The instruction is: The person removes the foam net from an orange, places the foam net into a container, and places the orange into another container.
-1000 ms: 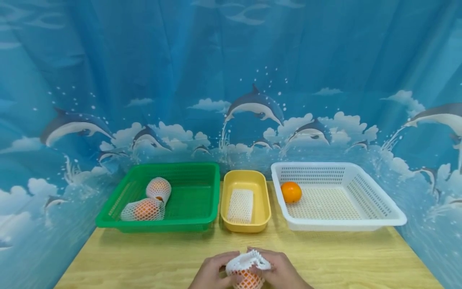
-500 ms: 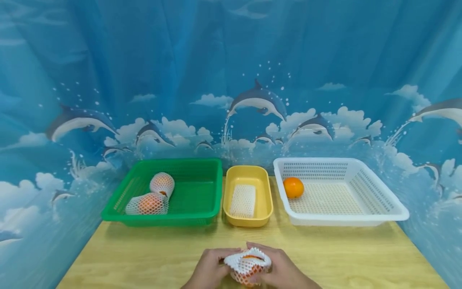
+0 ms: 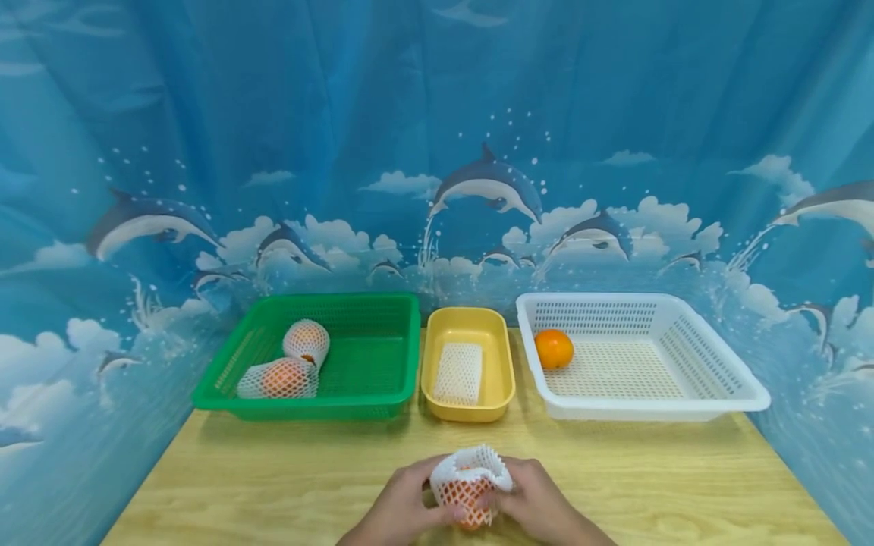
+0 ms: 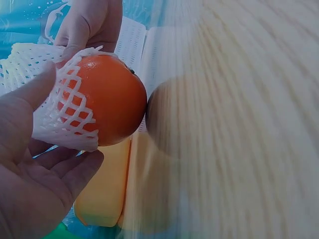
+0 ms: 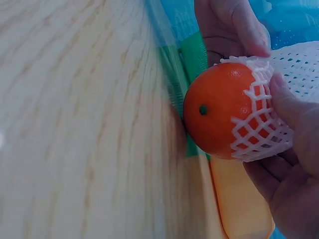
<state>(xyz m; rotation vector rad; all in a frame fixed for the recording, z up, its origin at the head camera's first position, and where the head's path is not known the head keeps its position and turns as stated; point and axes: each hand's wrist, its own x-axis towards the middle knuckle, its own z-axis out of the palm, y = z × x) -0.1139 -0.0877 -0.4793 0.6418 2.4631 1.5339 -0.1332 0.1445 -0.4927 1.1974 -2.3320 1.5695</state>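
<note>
Orange (image 4: 117, 99) in fingers (image 4: 82, 172), apart from yellow tray rim (image 3: 467, 412)

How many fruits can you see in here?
4: a rear netted fruit and a front netted fruit in the green basket, a bare fruit in the white basket, and a partly netted fruit held by the left hand and right hand. None seems hidden.

My left hand (image 3: 404, 500) and right hand (image 3: 539, 499) held an orange (image 3: 464, 494) in white netting (image 3: 471, 459) over the table (image 3: 266, 485).
</note>
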